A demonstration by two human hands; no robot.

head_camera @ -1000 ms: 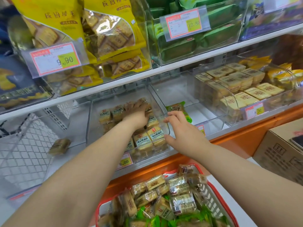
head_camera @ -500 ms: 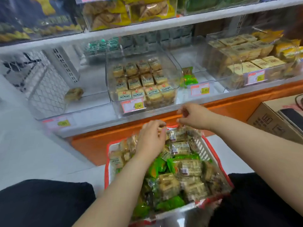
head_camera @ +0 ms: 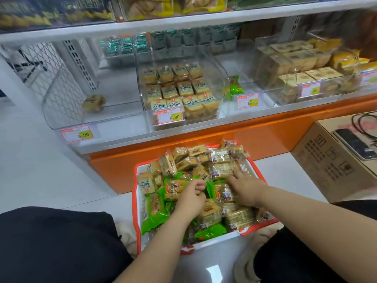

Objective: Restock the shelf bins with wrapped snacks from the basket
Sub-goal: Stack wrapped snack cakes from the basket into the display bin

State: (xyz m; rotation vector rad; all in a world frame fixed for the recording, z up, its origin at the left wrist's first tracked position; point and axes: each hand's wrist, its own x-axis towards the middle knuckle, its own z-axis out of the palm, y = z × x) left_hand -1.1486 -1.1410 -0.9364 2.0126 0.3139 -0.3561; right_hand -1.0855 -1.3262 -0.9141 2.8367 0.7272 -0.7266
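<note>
Wrapped snacks (head_camera: 220,172) heaping in the basket (head_camera: 136,199) under both hands; my left hand (head_camera: 190,198) is curling onto a green-wrapped one, right hand (head_camera: 245,187) pressing flat beside.

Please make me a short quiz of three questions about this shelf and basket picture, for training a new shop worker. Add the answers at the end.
1. True or false: the clear plastic bin with the 8.00 price tag in the middle is filled with rows of yellow wrapped snacks.
2. Where are the left hand and the right hand? A) in the bins B) in the red and white plastic basket C) on the brown cardboard box
3. How many snacks lie in the clear bin at the far left?

Key: 1 true. 2 B. 3 One, a single yellowish wrapped snack.
</note>
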